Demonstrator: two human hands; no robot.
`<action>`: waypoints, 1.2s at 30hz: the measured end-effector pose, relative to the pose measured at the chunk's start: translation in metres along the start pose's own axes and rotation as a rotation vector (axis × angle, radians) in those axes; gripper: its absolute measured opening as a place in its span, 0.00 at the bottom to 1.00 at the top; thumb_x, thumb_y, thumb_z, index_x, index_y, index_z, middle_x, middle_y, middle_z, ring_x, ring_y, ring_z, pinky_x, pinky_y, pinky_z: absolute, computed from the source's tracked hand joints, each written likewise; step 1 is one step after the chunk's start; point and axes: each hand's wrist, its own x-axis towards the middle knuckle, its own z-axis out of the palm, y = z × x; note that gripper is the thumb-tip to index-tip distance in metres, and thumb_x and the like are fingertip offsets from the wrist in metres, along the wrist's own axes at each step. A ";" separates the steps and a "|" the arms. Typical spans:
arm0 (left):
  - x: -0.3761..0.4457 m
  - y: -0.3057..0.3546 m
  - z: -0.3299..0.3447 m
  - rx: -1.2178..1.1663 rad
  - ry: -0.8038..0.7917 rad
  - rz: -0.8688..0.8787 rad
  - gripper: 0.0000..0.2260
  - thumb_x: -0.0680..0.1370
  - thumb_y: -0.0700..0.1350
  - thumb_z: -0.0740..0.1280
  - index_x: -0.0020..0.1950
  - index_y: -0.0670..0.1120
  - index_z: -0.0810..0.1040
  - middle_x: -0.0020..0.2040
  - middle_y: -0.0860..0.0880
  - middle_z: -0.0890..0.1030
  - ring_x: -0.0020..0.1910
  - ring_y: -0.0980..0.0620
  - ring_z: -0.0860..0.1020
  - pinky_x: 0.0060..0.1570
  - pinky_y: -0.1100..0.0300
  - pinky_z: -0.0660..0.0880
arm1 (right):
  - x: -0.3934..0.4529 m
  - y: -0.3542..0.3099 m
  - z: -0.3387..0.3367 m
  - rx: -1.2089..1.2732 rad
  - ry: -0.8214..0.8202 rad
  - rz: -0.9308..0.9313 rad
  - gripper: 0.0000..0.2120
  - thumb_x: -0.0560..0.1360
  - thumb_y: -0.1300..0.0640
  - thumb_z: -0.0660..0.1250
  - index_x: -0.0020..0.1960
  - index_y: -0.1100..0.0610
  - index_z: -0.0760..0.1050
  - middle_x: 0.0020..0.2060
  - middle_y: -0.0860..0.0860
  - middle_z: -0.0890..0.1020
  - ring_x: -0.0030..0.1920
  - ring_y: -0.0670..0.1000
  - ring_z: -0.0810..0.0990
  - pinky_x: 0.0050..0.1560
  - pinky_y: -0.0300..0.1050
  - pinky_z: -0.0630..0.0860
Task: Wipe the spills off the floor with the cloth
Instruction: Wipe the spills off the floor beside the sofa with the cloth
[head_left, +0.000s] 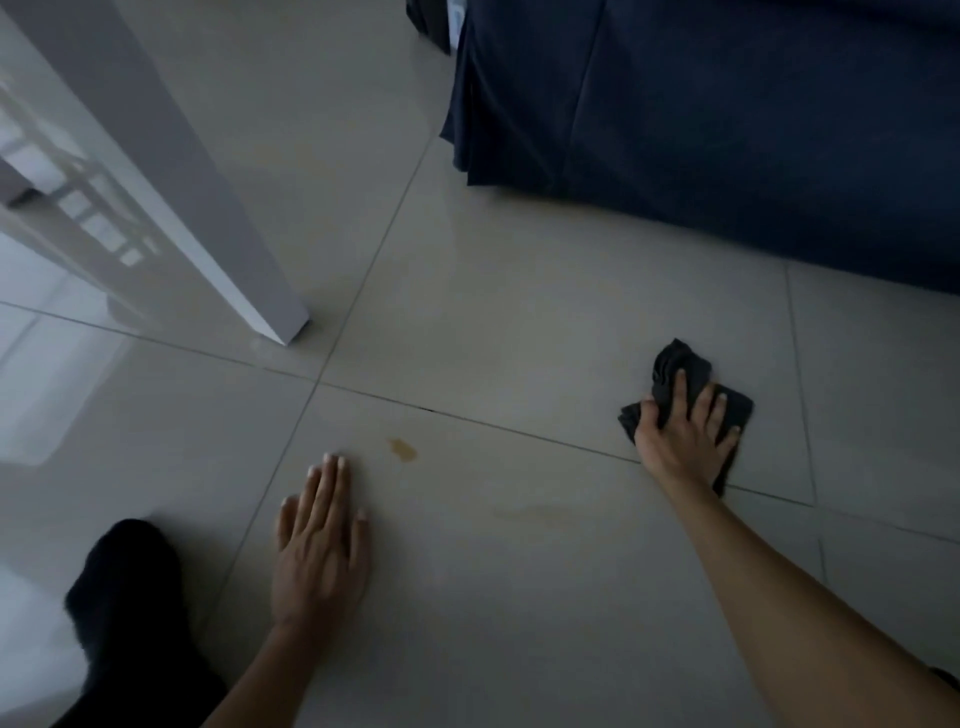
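Observation:
A crumpled dark cloth (675, 371) lies on the pale tiled floor (519, 322) at the right, and my right hand (685, 434) presses down on it with fingers curled into the fabric. My left hand (322, 545) rests flat on the floor at lower left, fingers together, holding nothing. A small brownish spill (403, 449) sits just right of my left fingertips. A fainter brownish smear (535, 512) lies between my two arms.
A white table leg (249, 280) stands on the floor at upper left. A dark blue fabric-covered piece of furniture (727, 130) fills the upper right. My dark-clothed knee (124, 587) is at lower left.

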 end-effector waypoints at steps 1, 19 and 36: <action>0.000 0.001 0.000 0.004 -0.001 0.000 0.28 0.79 0.53 0.48 0.78 0.46 0.55 0.77 0.51 0.57 0.76 0.53 0.55 0.73 0.52 0.52 | -0.001 -0.009 0.001 0.002 0.000 -0.009 0.30 0.79 0.39 0.44 0.79 0.46 0.42 0.79 0.52 0.43 0.78 0.53 0.41 0.75 0.59 0.38; 0.002 0.003 -0.003 -0.060 0.032 -0.021 0.28 0.77 0.52 0.52 0.77 0.46 0.60 0.77 0.51 0.59 0.76 0.56 0.55 0.73 0.53 0.54 | -0.034 -0.241 0.047 0.081 0.024 -0.446 0.30 0.79 0.39 0.48 0.79 0.46 0.49 0.79 0.52 0.50 0.78 0.53 0.44 0.74 0.60 0.38; -0.002 0.002 0.001 -0.020 -0.012 0.032 0.26 0.80 0.52 0.47 0.77 0.45 0.58 0.77 0.49 0.58 0.76 0.53 0.54 0.74 0.47 0.53 | -0.077 -0.177 0.046 -0.011 -0.052 -0.806 0.29 0.80 0.40 0.49 0.78 0.45 0.48 0.79 0.47 0.49 0.78 0.48 0.45 0.75 0.52 0.39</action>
